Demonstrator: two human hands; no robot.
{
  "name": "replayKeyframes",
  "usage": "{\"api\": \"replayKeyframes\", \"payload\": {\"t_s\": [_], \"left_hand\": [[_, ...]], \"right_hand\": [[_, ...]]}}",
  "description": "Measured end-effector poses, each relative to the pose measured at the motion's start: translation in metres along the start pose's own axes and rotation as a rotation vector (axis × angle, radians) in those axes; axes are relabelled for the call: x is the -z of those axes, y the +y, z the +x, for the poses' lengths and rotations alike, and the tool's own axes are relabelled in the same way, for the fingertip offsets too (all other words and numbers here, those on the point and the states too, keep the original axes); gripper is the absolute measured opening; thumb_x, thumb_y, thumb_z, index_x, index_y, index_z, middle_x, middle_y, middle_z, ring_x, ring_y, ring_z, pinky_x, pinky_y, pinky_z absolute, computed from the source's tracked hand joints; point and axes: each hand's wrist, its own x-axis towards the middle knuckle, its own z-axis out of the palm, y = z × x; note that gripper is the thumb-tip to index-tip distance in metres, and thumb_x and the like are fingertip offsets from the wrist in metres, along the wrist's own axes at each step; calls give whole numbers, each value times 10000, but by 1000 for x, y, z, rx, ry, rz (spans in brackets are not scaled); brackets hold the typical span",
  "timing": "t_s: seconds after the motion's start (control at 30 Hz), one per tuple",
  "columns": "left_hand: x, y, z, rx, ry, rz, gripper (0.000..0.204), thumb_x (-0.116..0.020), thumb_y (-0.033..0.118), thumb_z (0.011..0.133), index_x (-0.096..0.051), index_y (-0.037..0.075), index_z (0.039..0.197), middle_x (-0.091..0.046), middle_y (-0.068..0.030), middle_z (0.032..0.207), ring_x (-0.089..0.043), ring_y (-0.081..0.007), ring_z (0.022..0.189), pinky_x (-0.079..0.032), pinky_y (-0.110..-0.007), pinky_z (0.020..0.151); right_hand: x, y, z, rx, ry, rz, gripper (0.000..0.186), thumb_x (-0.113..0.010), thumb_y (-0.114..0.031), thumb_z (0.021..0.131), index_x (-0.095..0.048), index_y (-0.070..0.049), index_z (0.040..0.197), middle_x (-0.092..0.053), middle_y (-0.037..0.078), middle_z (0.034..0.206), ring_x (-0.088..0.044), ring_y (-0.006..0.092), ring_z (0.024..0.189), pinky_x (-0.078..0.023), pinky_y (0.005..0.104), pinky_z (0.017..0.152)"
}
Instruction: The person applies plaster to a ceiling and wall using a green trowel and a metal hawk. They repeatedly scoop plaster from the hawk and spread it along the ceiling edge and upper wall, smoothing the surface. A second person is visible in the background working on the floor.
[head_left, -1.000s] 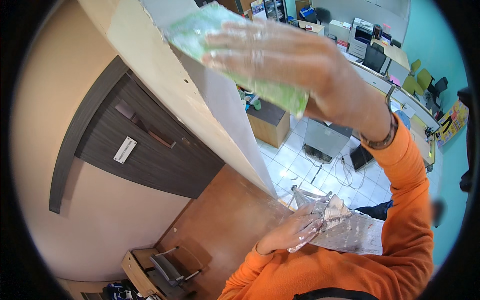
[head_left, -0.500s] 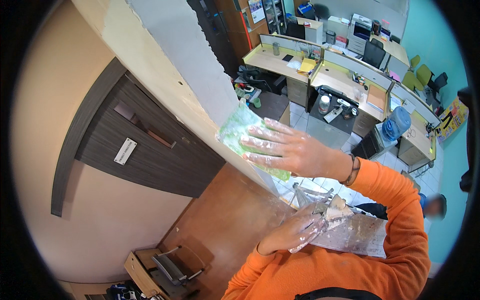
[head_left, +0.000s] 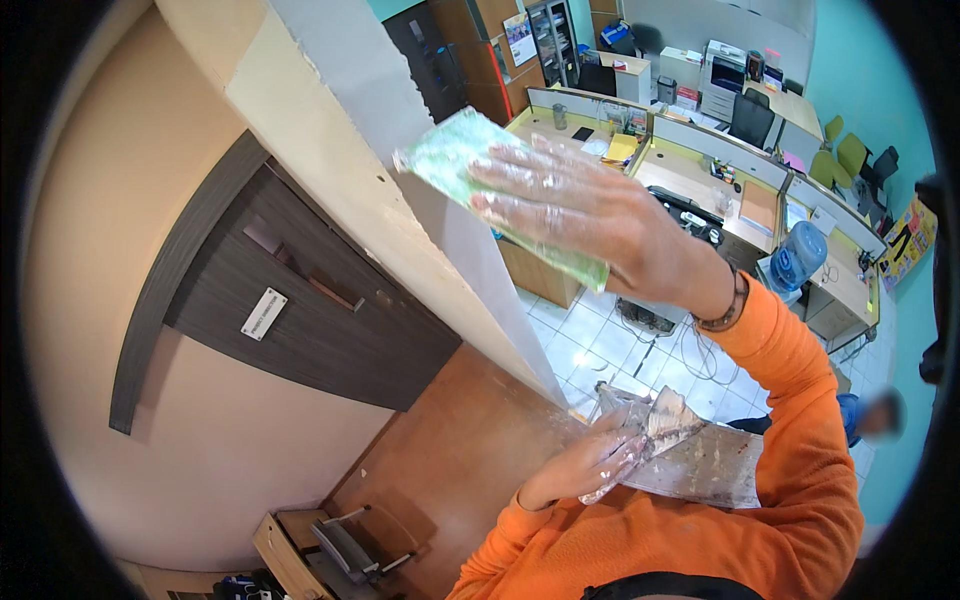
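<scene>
My right hand [head_left: 585, 205] is raised at the wall end [head_left: 425, 205], its fingers laid along a flat, light-green sheet [head_left: 455, 140] smeared with white plaster. The sheet lies against or very near the wall edge; exact contact cannot be made out. White smears cover the fingers. Close to my body, my left hand [head_left: 600, 455] is closed around a putty knife [head_left: 672, 420] with a plaster-caked blade, together with a wide, dirty grey plate [head_left: 715, 465]. Its grip on the handle is partly hidden.
Left of the wall is a dark wooden door [head_left: 310, 290]; below it stands a desk with a chair [head_left: 345, 545]. Beyond the wall are office desks [head_left: 680, 165], a water bottle [head_left: 797, 255] on a dispenser, and cables on white tiles. A person [head_left: 870, 415] is at the right.
My right hand has moved up with the green sheet along the wall edge, coming closer in the picture. My left hand still holds the putty knife and plate, nearly unmoved.
</scene>
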Motion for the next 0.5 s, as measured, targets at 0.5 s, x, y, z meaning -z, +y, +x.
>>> {"api": "replayKeyframes", "payload": {"t_s": [0.5], "left_hand": [[5,1,3,10,-68,-13,418,-570,238,1034,-586,-45,1342,-325,-385,1564,-326,-514,1466,-279,-473,1220]], "right_hand": [[-40,6,-2,92,57,-202,516,-574,-151,951,-579,-156,1466,-526,125,1546,-476,311,1454,-316,540,1244]]}}
